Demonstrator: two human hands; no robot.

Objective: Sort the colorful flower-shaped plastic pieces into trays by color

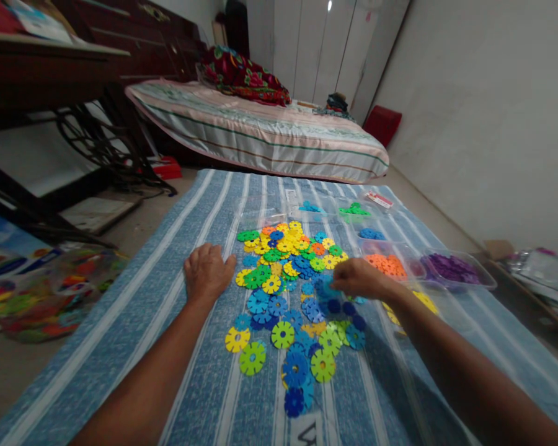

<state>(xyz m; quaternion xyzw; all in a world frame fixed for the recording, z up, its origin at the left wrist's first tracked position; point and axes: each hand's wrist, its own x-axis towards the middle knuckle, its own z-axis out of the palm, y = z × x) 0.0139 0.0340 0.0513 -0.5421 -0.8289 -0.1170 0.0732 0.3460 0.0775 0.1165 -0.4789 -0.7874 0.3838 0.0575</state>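
A pile of notched plastic flower discs [283, 335] in yellow, green, orange and several blues spreads over the striped cloth. My left hand [208, 271] rests on the cloth at the pile's left edge, thumb apart from the fingers, holding nothing. Over the pile's right side, my right hand [359, 279] is closed in a pinch. A blurred light-blue disc [324, 287] shows at its fingertips and looks held. To the right of that hand, clear trays hold orange discs [387, 266] and purple discs [452, 268]. Yellow discs [425, 301] lie partly behind my right forearm.
Farther back, clear containers hold light-blue discs [310, 207], green discs [354, 210] and blue discs [371, 234]. A bed [270, 136] stands beyond the striped cloth [167, 248]. Bags of colourful pieces [65, 285] are on the floor at left, near a sewing-machine stand [93, 139].
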